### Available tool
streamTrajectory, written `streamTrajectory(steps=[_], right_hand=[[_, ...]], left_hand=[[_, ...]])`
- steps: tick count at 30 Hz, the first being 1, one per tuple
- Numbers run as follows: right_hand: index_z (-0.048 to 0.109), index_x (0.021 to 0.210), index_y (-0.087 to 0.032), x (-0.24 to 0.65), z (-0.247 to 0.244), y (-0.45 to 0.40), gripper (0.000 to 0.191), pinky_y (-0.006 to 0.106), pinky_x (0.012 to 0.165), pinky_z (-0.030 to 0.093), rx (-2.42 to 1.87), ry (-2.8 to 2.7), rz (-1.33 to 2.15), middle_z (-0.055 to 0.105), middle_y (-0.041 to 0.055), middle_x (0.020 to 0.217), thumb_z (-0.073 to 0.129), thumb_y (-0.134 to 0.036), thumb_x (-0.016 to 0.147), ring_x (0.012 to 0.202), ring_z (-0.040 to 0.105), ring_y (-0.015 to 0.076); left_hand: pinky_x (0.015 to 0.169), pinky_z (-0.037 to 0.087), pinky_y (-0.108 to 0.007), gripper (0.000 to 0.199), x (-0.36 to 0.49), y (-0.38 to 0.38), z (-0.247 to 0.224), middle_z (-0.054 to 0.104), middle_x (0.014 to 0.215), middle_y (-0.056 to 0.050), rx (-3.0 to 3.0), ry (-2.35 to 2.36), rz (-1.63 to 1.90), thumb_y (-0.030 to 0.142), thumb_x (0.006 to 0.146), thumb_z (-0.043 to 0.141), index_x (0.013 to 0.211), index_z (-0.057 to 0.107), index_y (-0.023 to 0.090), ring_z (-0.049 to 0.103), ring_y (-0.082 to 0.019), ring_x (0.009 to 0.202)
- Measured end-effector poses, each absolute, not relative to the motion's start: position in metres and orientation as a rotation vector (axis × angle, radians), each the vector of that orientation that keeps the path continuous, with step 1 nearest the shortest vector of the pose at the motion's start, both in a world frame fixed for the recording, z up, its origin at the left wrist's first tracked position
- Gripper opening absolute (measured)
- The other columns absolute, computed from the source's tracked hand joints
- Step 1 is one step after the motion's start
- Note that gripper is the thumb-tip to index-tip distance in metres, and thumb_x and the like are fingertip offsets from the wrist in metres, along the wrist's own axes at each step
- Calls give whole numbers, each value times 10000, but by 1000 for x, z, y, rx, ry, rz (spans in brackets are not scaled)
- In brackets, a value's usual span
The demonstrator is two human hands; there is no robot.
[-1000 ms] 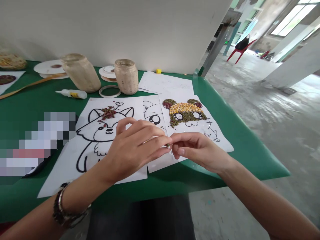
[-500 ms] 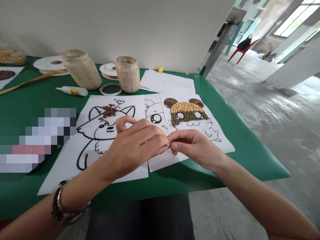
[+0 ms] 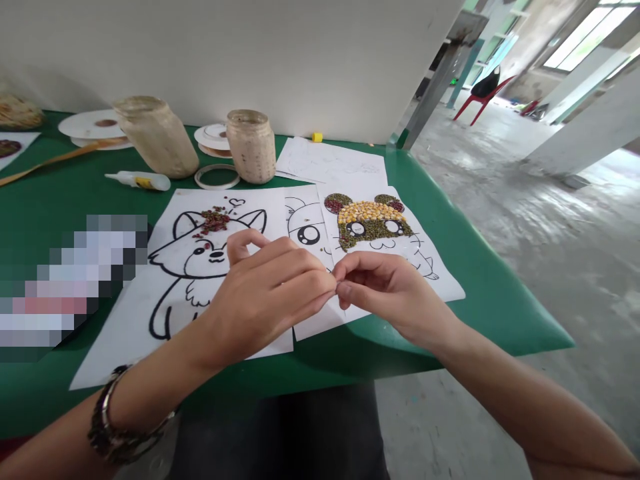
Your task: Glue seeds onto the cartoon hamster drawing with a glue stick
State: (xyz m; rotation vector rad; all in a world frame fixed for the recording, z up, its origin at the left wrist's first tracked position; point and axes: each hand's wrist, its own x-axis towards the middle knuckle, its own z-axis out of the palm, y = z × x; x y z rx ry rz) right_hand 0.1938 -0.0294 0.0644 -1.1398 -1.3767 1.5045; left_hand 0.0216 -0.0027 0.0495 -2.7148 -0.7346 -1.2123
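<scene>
Above the paper sheets, my left hand and my right hand meet at the fingertips. Both are closed in a pinch, and whatever sits between the fingers is hidden or too small to name. Beneath my left hand lies a fox drawing with a small heap of red and green beans on its forehead. Beyond my right hand is a hamster drawing, its ears and upper face covered in red beans, green beans and yellow corn kernels. A partly covered drawing with a big eye lies between them.
At the back of the green table stand two cloudy jars. Near them are a glue bottle, a tape roll, ribbon spools, a yellow cap and more paper. A blurred-out object lies left.
The whole view has shifted slightly, so the table things sit a little further left. My hands stay together at the fingertips, with only a small shift of the fingers.
</scene>
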Motion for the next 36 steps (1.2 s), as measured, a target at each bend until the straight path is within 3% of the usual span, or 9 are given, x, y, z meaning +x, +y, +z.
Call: streamTrajectory(steps=[8,14,18,25,36], right_hand=[[608,706,-168,198,62,-25,30,194,548,475,-1151,-1489,1322,585,-34,636,591,-147,719,563,537,56],[652,810,-174,232,44,-7,97,226,584,476,-1384,-1848,621,631,31,811,574,-186,754,659,569,96],[663,802,-161,257,25,15,128,243,578,460,-1539,-2070,264,639,39,818,544,-159,757,588,551,89],[669,810,-153,271,15,32,152,252,641,466,-1649,-2145,291,659,46,821,522,-158,774,675,584,120],[666,797,-167,268,21,40,149,243,589,440,-1632,-2353,77,660,41,780,518,-151,780,619,565,115]], left_hand=[[645,294,-334,143,20,-12,54,634,622,87,-2750,-811,-1324,133,793,565,686,537,224,567,-101,586],[622,379,-268,99,16,-30,43,627,668,55,-3055,-682,-1353,101,796,547,765,534,193,540,-88,602],[631,382,-246,120,21,-45,26,614,683,46,-3175,-670,-1363,73,812,500,801,538,186,516,-84,611],[605,367,-249,186,29,-49,-3,607,696,37,-3180,-796,-1286,56,831,429,807,554,192,491,-85,580],[547,368,-263,172,32,-48,-5,604,640,22,-3088,-841,-1274,77,823,448,756,577,168,507,-101,547]])
